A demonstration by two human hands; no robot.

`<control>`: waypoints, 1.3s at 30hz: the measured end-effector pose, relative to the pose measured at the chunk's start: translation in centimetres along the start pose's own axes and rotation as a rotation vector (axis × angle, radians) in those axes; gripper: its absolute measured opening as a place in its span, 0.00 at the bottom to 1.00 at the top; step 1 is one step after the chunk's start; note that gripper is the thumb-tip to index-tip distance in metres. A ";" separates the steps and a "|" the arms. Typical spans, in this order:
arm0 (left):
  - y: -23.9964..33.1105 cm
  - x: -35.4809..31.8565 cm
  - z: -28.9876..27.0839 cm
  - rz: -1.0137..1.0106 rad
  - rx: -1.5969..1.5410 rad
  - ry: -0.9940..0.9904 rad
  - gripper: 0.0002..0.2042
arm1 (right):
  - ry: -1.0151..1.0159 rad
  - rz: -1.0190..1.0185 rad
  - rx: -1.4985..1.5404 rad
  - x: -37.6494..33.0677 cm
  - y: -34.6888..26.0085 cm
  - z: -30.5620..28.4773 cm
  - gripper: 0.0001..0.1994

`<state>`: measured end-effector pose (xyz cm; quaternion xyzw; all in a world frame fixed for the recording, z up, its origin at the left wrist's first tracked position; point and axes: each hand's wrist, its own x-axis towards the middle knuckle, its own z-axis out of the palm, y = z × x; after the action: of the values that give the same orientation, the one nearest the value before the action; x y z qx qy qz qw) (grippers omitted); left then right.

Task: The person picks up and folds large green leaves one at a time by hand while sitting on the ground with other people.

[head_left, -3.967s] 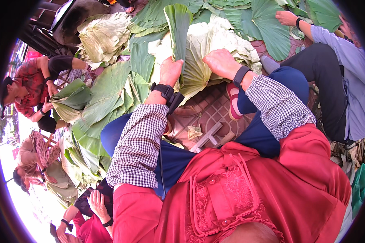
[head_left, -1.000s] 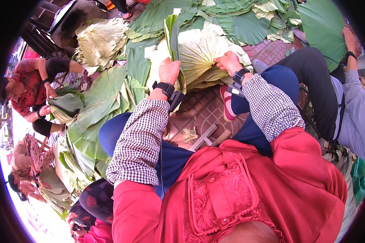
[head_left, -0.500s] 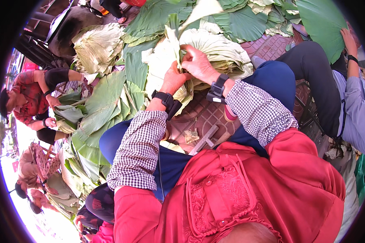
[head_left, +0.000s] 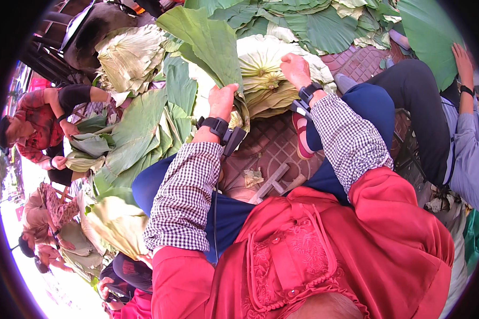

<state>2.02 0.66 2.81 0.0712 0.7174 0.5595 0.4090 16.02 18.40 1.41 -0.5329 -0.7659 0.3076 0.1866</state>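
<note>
My left hand (head_left: 223, 101) is closed on the edge of a large green leaf (head_left: 210, 45), which looks like a lotus leaf and stands up away from me, partly folded. To its right, my right hand (head_left: 295, 70) is held with curled fingers over a pile of pale, ribbed leaves (head_left: 263, 64). Whatever its fingertips may hold is hidden. The pile's lower leaves droop toward the paving in front of my knees. Black bands with small devices sit on both wrists.
Green leaves (head_left: 133, 133) overlap on the left, and more leaves (head_left: 324, 32) lie at the far side. Beyond the left leaves, a person in a red checked shirt (head_left: 34, 125) handles leaves. At the right, another person's hand (head_left: 463, 58) touches a big leaf (head_left: 431, 40). A wooden piece (head_left: 274, 182) lies between my feet.
My hands, together at the leaf's stem before, have moved apart. The leaf has swung left and now spreads its green face beyond my left hand, while my right hand has shifted right.
</note>
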 end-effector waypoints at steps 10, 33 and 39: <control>-1.4 1.8 -0.9 0.072 -0.006 0.032 0.18 | -0.018 -0.147 -0.556 1.7 4.0 1.6 0.14; -1.8 2.7 -1.3 0.210 0.101 0.006 0.17 | -0.008 -0.402 -0.593 1.8 3.0 1.3 0.09; 1.1 0.3 -1.0 0.323 0.493 0.161 0.14 | -0.036 -0.744 -0.655 -1.0 -1.1 -0.2 0.08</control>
<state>0.73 0.47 3.62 0.2368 0.8410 0.4303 0.2269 15.71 17.30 2.33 -0.2486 -0.9637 -0.0275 0.0934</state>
